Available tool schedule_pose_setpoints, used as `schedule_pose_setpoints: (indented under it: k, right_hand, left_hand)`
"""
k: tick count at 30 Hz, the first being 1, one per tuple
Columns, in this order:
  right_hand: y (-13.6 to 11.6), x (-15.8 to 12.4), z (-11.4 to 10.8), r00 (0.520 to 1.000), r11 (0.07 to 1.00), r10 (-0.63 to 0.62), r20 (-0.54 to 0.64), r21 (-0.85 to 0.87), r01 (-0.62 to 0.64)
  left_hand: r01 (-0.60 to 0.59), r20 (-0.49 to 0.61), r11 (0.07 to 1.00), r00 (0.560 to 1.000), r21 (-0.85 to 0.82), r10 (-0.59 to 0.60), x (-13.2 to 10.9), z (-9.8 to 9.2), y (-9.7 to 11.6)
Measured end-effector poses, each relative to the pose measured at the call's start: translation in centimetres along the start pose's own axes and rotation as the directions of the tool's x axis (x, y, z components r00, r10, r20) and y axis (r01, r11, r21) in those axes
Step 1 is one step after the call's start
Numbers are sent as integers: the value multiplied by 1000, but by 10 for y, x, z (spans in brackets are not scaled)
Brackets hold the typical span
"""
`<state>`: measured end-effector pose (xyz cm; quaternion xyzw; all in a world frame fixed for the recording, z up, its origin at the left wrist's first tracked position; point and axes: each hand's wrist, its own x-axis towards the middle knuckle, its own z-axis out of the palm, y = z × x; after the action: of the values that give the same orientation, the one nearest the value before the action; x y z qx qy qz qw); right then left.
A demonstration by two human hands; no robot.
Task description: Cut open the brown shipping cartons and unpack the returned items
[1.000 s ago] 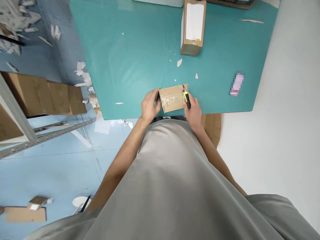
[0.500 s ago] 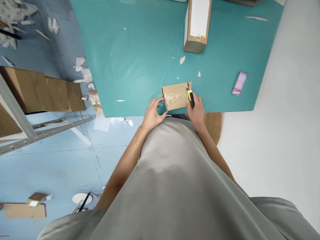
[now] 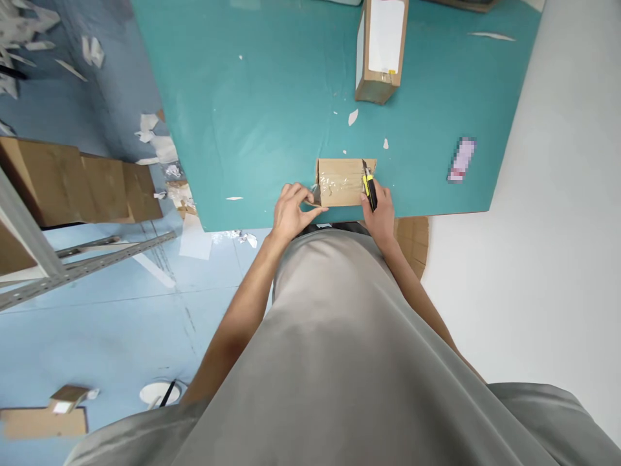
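Observation:
A small cardboard box (image 3: 342,182) with shiny clear tape across its top lies near the table's front edge. My left hand (image 3: 292,212) grips the box's left end, where a flap stands out between thumb and fingers. Wrapped in my right hand (image 3: 380,212) is a yellow and black utility knife (image 3: 370,189). Its blade points away from me, over the right end of the box. The fingertips of my right hand sit close against the box's right side.
On the green table (image 3: 262,116), a taller cardboard box (image 3: 380,87) with a white label stands at the back. A blurred pinkish item (image 3: 461,160) lies on the right, among paper scraps. Large cartons (image 3: 53,181) and a metal rack (image 3: 87,266) are at left.
My left hand has shifted slightly left, and the flap at the box's left end has swung outward. The box has turned a little. My right hand still holds the knife.

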<state>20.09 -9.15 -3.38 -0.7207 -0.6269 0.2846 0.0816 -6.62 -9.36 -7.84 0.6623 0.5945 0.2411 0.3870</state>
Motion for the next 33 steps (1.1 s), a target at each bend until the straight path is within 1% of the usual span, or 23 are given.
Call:
schedule_pose_setpoints:
  k: [3, 5, 7, 8, 9, 11, 13, 15, 17, 19, 23, 26, 30, 33]
  right_hand:
    - [-4, -2, -1, 1000, 998, 16, -11, 55, -15]
    - [-6, -7, -7, 999, 993, 41, -32, 113, -37]
    - [-7, -14, -14, 992, 978, 119, -52, 179, -108]
    - [-8, -18, -19, 985, 965, 168, -48, 211, -155]
    - [-8, -22, -23, 977, 950, 212, -28, 239, -199]
    - [-10, -28, -31, 968, 928, 249, 39, 277, -250]
    - [-13, -30, -36, 967, 926, 235, 101, 280, -254]
    - [-16, -30, -40, 967, 937, 217, 130, 251, -244]
    - [-20, -29, -42, 967, 951, 208, 148, 201, -235]
    - [-23, -28, -44, 966, 964, 190, 175, 153, -217]
    - [-26, -30, -47, 962, 980, 151, 229, 93, -176]
    - [-33, -30, -51, 954, 985, 157, 256, 28, -170]
    - [-54, -20, -60, 924, 971, 225, 308, -147, -188]
    - [-73, -8, -70, 901, 952, 255, 351, -251, -172]
  left_hand:
    - [-14, -34, 999, 999, 31, 15, -6, -5, 3]
    - [-21, -105, 999, 994, 45, 26, -9, -13, 13]
    - [-45, -159, 997, 986, 55, 54, -5, -21, 27]
    - [-75, -154, 996, 985, 55, 82, 0, -23, 34]
    - [-116, -125, 992, 985, 51, 121, 7, -22, 42]
    - [-216, -15, 976, 976, 29, 216, 25, -14, 57]
    - [-299, 111, 954, 949, 9, 296, 45, 1, 69]
    - [-340, 195, 940, 923, 7, 332, 59, 17, 76]
    - [-346, 229, 938, 915, 24, 332, 66, 29, 77]
    - [-341, 237, 939, 917, 46, 321, 67, 32, 74]
    - [-343, 243, 936, 917, 79, 316, 62, 29, 64]
    - [-349, 252, 933, 914, 94, 317, 60, 28, 62]
    - [-335, 271, 935, 916, 114, 295, 59, 29, 63]
    - [-319, 271, 939, 922, 128, 276, 57, 31, 62]
